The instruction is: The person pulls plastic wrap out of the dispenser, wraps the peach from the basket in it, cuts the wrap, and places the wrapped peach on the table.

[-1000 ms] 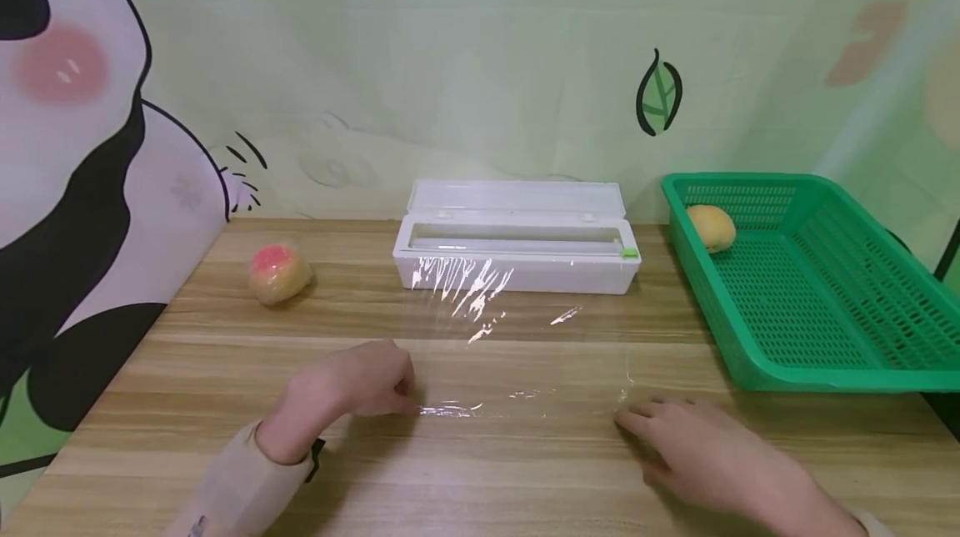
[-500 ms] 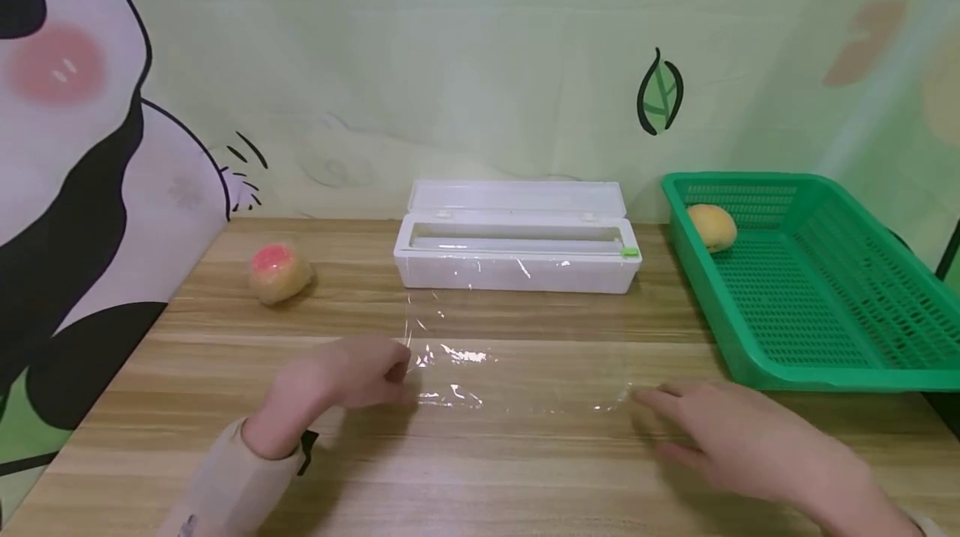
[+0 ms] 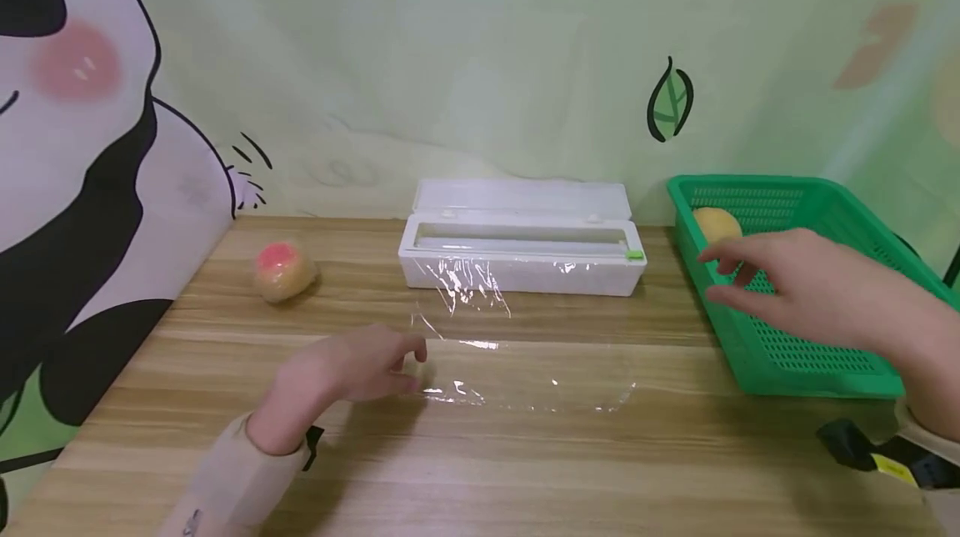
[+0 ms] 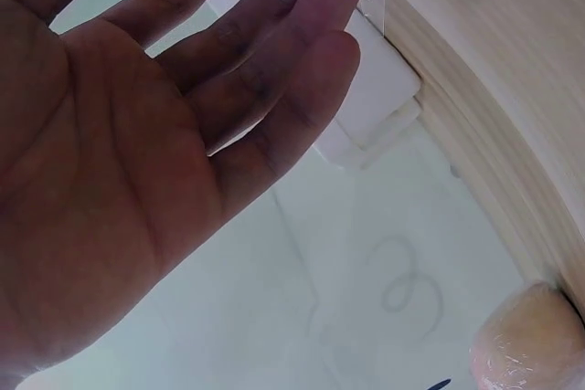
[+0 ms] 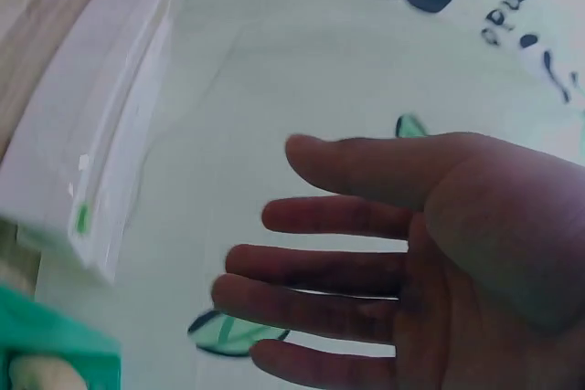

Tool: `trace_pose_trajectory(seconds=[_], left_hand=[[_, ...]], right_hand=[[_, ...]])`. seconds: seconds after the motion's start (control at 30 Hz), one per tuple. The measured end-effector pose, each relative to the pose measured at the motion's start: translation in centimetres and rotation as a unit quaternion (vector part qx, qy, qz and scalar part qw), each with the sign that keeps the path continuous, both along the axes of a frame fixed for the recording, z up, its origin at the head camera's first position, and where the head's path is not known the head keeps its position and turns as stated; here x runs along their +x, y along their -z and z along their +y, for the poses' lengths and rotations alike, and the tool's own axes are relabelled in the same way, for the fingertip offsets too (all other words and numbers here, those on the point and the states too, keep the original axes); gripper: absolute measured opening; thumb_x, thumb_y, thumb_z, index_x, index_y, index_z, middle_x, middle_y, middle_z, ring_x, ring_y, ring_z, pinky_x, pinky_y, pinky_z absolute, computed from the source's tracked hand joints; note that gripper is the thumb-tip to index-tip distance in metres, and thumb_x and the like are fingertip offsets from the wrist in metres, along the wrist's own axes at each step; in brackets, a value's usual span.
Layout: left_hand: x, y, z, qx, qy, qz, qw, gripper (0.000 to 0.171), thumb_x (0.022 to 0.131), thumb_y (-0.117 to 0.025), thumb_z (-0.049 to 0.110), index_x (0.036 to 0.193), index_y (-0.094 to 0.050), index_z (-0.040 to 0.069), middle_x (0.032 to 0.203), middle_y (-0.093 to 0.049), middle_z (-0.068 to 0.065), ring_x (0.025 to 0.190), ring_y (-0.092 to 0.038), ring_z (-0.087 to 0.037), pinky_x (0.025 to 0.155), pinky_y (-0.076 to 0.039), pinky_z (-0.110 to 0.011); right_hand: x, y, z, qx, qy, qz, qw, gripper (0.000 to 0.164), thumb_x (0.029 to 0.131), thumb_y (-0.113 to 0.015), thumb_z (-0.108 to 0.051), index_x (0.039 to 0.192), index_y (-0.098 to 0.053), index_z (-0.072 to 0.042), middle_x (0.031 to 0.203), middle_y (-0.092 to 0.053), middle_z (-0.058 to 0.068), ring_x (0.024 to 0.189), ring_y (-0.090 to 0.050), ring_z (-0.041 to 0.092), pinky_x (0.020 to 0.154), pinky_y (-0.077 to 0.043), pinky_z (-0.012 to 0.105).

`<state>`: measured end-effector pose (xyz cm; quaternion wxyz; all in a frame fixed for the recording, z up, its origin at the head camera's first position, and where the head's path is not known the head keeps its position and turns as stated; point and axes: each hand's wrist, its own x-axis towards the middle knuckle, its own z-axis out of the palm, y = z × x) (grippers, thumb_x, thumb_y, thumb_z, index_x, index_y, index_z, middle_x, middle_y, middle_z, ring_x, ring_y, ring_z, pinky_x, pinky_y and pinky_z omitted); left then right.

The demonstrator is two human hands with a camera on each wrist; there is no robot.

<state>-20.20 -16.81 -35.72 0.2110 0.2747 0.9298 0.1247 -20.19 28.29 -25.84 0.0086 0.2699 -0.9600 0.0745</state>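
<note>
A sheet of cling film (image 3: pixel 525 370) stretches forward over the wood table from the white cling film dispenser (image 3: pixel 525 274), whose lid stands raised. At the sheet's left front corner is my left hand (image 3: pixel 348 370), fingers relaxed with a gap between index finger and thumb; whether it touches the film I cannot tell. My right hand (image 3: pixel 817 291) hovers over the green basket (image 3: pixel 723 337), fingers loosely spread and holding nothing. Partly behind that hand, a yellow-orange fruit (image 3: pixel 717 223) lies in the basket. Palm and straight fingers of the right hand (image 5: pixel 366 271) show in the right wrist view.
A peach-like fruit (image 3: pixel 285 272) in clear film sits on the table at the left. A green slider (image 3: pixel 634 255) is at the dispenser's right end. Behind the table hangs a printed backdrop (image 3: pixel 480 78).
My right hand has let go of the film's right front corner and moved up and right, over the basket. My left hand has stayed by the left corner, its fingers looser.
</note>
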Motion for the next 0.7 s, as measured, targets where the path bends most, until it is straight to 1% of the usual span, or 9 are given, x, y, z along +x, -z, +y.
trace_pose_trajectory(seconds=[0.1,0.17,0.23,0.33,0.43,0.53,0.6,0.7], left_hand=[[0.1,0.0,0.1,0.000,-0.001,0.001,1.0000,0.029,0.098,-0.072,0.023,0.122,-0.064,0.009,0.091,-0.064,-0.002,0.086,-0.062,-0.018,0.083,-0.053,-0.045],[0.1,-0.1,0.2,0.003,-0.002,-0.001,1.0000,0.029,0.098,-0.072,0.023,0.123,-0.064,0.010,0.092,-0.064,-0.002,0.087,-0.062,-0.018,0.084,-0.053,-0.045],[0.1,-0.2,0.2,0.006,-0.002,-0.003,1.0000,0.030,0.098,-0.072,0.023,0.123,-0.063,0.010,0.093,-0.064,-0.002,0.089,-0.062,-0.019,0.085,-0.053,-0.045],[0.1,-0.3,0.3,0.010,-0.008,-0.006,0.9999,0.031,0.098,-0.072,0.023,0.125,-0.063,0.010,0.097,-0.065,-0.003,0.092,-0.063,-0.020,0.087,-0.053,-0.046],[0.1,-0.4,0.3,0.009,-0.014,-0.006,0.9999,0.032,0.098,-0.073,0.022,0.125,-0.063,0.010,0.099,-0.066,-0.004,0.095,-0.063,-0.021,0.088,-0.053,-0.046],[0.1,-0.3,0.3,0.005,-0.013,-0.002,0.9999,0.032,0.098,-0.073,0.022,0.125,-0.063,0.009,0.101,-0.066,-0.006,0.097,-0.064,-0.022,0.089,-0.053,-0.047],[0.2,-0.3,0.4,0.005,-0.011,-0.001,0.9999,0.032,0.098,-0.073,0.022,0.125,-0.063,0.009,0.101,-0.066,-0.006,0.097,-0.064,-0.023,0.089,-0.052,-0.047],[0.1,-0.2,0.5,0.006,-0.005,0.003,1.0000,0.032,0.098,-0.072,0.022,0.125,-0.063,0.009,0.100,-0.066,-0.006,0.096,-0.063,-0.023,0.089,-0.052,-0.047]], right_hand=[[-2.3,-0.8,0.9,0.009,0.021,0.002,1.000,0.030,0.097,-0.073,-0.021,0.121,-0.069,-0.003,0.098,-0.072,-0.002,0.086,-0.068,0.017,0.073,-0.055,0.043],[-4.0,-0.9,1.6,0.014,0.035,-0.004,0.999,0.027,0.100,-0.068,-0.019,0.119,-0.068,0.000,0.097,-0.073,0.002,0.080,-0.067,0.019,0.071,-0.053,0.045],[-5.7,-0.7,2.4,0.020,0.050,-0.019,0.998,0.027,0.103,-0.063,-0.018,0.119,-0.067,0.003,0.098,-0.073,0.008,0.077,-0.066,0.021,0.070,-0.052,0.047],[-8.3,0.0,3.4,0.033,0.067,-0.050,0.996,0.031,0.106,-0.055,-0.016,0.124,-0.063,0.008,0.103,-0.071,0.018,0.076,-0.064,0.024,0.070,-0.051,0.049],[-10.9,1.1,4.3,0.049,0.074,-0.081,0.993,0.035,0.107,-0.050,-0.012,0.130,-0.055,0.014,0.112,-0.065,0.031,0.088,-0.065,0.037,0.076,-0.052,0.054],[-13.0,2.3,5.3,0.055,0.077,-0.116,0.989,0.042,0.107,-0.048,-0.011,0.137,-0.044,0.017,0.124,-0.056,0.039,0.104,-0.061,0.050,0.083,-0.050,0.058],[-14.0,3.1,6.2,0.053,0.079,-0.137,0.986,0.046,0.108,-0.047,-0.012,0.141,-0.037,0.018,0.131,-0.050,0.043,0.114,-0.054,0.056,0.088,-0.048,0.062],[-15.0,4.3,7.3,0.050,0.082,-0.160,0.982,0.052,0.109,-0.046,-0.015,0.146,-0.030,0.019,0.140,-0.039,0.046,0.123,-0.045,0.061,0.095,-0.043,0.066]])
